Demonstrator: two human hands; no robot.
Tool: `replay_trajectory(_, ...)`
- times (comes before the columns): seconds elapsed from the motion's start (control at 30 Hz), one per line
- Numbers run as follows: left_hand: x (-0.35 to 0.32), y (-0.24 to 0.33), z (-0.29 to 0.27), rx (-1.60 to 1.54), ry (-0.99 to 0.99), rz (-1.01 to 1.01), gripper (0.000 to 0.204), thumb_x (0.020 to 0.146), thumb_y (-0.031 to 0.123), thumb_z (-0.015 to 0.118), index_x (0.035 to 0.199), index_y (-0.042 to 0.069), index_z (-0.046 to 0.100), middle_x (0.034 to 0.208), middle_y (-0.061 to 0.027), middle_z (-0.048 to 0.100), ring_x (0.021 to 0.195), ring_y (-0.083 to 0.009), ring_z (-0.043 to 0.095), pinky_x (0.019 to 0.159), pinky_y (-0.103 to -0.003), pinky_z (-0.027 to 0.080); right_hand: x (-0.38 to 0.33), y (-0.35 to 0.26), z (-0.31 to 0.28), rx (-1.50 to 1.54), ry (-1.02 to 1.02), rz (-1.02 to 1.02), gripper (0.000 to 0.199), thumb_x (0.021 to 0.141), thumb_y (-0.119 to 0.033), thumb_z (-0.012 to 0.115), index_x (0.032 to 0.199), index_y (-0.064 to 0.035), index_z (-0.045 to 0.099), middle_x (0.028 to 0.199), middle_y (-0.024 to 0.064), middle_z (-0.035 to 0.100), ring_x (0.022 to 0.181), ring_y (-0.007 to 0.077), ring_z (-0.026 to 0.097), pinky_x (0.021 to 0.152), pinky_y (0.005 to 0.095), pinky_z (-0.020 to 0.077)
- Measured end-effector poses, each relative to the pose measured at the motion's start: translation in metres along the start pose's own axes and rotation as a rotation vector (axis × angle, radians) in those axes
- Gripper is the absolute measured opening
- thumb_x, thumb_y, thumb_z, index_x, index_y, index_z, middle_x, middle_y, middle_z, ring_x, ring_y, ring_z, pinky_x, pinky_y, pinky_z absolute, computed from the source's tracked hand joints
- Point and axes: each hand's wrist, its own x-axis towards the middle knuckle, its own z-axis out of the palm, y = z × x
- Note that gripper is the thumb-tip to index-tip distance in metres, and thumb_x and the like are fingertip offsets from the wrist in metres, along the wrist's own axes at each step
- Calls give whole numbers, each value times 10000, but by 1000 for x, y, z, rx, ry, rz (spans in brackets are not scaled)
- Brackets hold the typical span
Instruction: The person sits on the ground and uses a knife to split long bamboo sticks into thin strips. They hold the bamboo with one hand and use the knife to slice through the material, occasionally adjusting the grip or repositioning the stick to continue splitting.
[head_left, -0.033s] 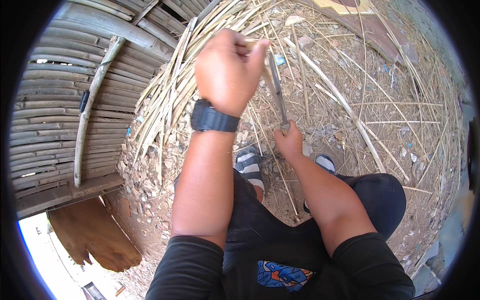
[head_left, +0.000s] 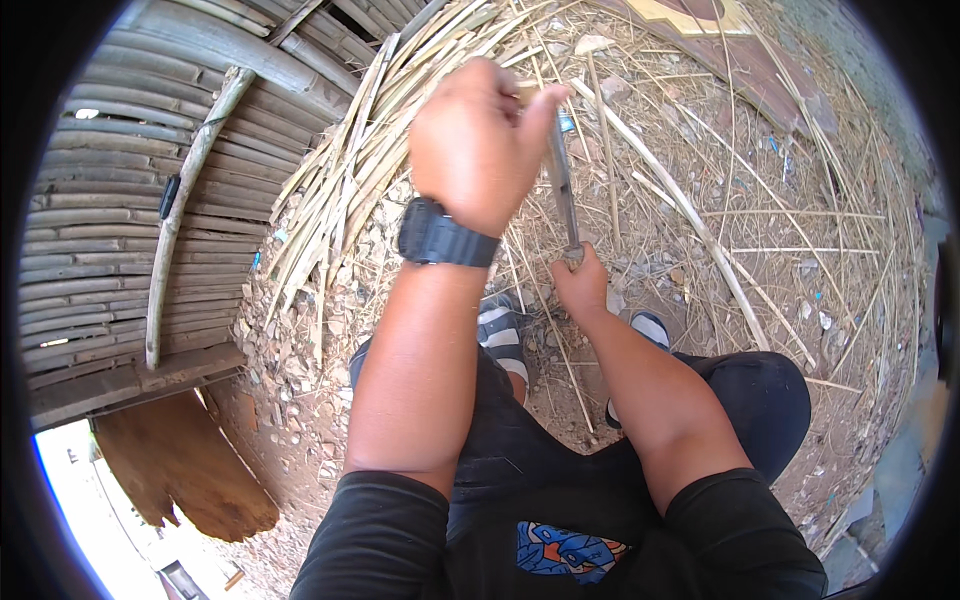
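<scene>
My left hand [head_left: 478,145], raised above the ground with a dark watch [head_left: 447,234] on its wrist, is closed and slightly blurred. Its thumb and fingers pinch a pale bamboo strip [head_left: 524,90], most of which is hidden behind the hand. In my right hand [head_left: 582,287], lower and nearer my feet, the fingers are wrapped round the handle end of a long, narrow knife [head_left: 564,190]. The blade points away from me, its far part passing beside my left thumb. Whether strip and blade touch, I cannot tell.
A heap of split bamboo strips [head_left: 345,170] lies at the left, against a bamboo slat wall [head_left: 120,235]. Thin shavings and a longer bamboo piece [head_left: 665,185] cover the stony ground. A brown board [head_left: 720,55] lies at the far right. My sandalled feet [head_left: 502,335] are below.
My left hand has shifted a little to the right, closer over the knife blade. My right hand and the knife have stayed nearly in place.
</scene>
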Motion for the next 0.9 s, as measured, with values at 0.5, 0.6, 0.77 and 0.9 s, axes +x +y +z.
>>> replay_trajectory(0.5,-34,50,1,-85,-146,155,311,798,347,756,807,75,605,757,-82,646,645,-276,665,561,-382,540,2,-16,-12,58,107,45,428,806,-277,725,1109,3,613,923,203,695,862,322,681,795,393,512)
replay_trajectory(0.6,-38,52,-2,-100,-157,170,316,795,356,756,810,75,611,757,-84,645,648,-279,664,569,-386,543,1,-16,-11,74,114,28,412,804,-266,721,1099,1,614,908,197,695,847,320,682,788,396,514)
replay_trajectory(0.77,-32,40,1,-160,-159,126,371,781,407,770,798,67,623,775,-85,657,637,-269,653,569,-381,541,12,-8,-3,182,125,-35,385,802,-247,714,1083,-4,615,884,187,696,822,317,682,778,401,518)
replay_trajectory(0.9,-9,-16,-11,-239,-135,-6,337,775,331,824,827,52,643,785,-46,666,636,-173,633,562,-299,519,2,-47,2,122,163,-178,341,801,-217,695,1061,-11,615,852,175,694,781,319,681,756,409,524)
